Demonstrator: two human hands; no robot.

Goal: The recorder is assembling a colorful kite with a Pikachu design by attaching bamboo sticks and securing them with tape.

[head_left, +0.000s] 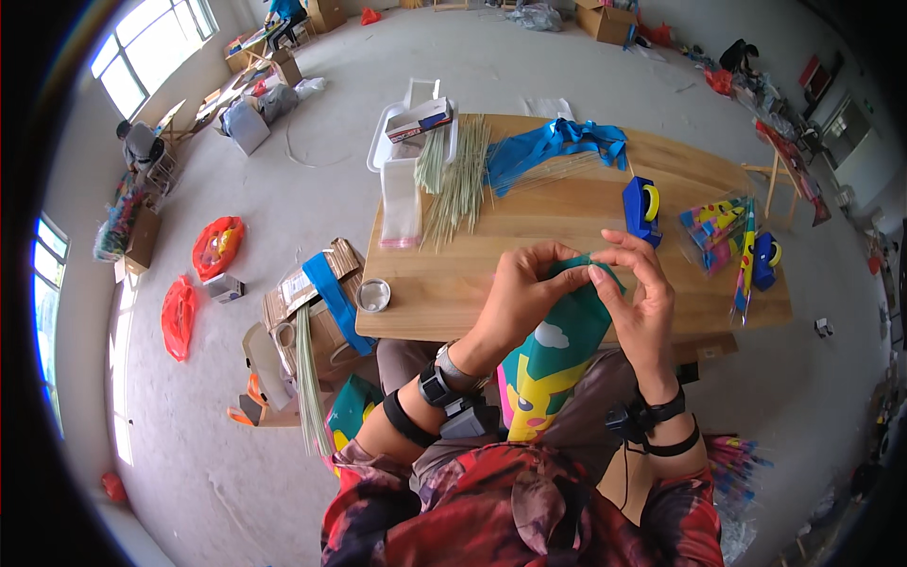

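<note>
A thin green sheet (pixel 578 317), printed with a white cloud and a yellow cartoon figure, hangs over my lap. My left hand (pixel 529 293) is closed on its upper edge, thumb and fingers pinched together. Close beside it, my right hand (pixel 641 295) pinches the same edge between thumb and forefinger, its other fingers raised and bent. Whether a small piece also sits between the fingertips is too small to tell. Both wrists wear dark straps and devices. Another green printed piece (pixel 353 404) lies by my left forearm.
On the wooden table (pixel 567 227) lie thin pale sticks (pixel 463 180), blue fabric strips (pixel 557 149), two blue tape dispensers (pixel 642 213) and folded printed pieces (pixel 715 227). A small round container (pixel 373 295) stands at the near left corner. Cardboard (pixel 331 326) with sticks is to my left.
</note>
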